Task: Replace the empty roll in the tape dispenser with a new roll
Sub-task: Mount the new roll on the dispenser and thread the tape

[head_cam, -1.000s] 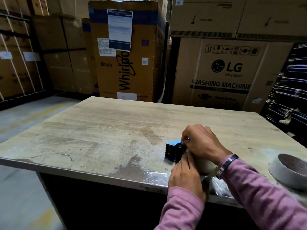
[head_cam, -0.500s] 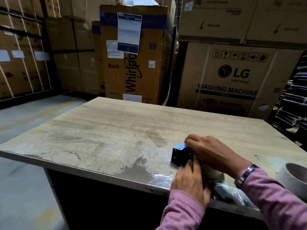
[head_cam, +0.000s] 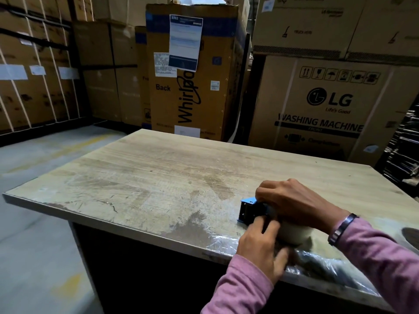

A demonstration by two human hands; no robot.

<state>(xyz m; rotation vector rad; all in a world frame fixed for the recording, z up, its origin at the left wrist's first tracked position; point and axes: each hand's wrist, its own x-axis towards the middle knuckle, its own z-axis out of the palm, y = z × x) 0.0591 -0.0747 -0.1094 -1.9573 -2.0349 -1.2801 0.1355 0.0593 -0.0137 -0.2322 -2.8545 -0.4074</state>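
Right hand (head_cam: 294,200) curls over the tape dispenser (head_cam: 250,210) — left hand's (head_cam: 263,248) fingers (head_cam: 264,225) pinch its roll (head_cam: 294,232).

The tape dispenser (head_cam: 250,209) lies on your table (head_cam: 158,177) at about four o'clock, near the front edge. Your right hand (head_cam: 294,202) rests over it, your left hand (head_cam: 260,248) at its near side. Cartons (head_cam: 317,105) stand behind at twelve.

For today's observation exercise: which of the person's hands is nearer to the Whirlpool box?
Right. The right hand lies over the tape dispenser, farther up the table; the left hand sits at the near edge.
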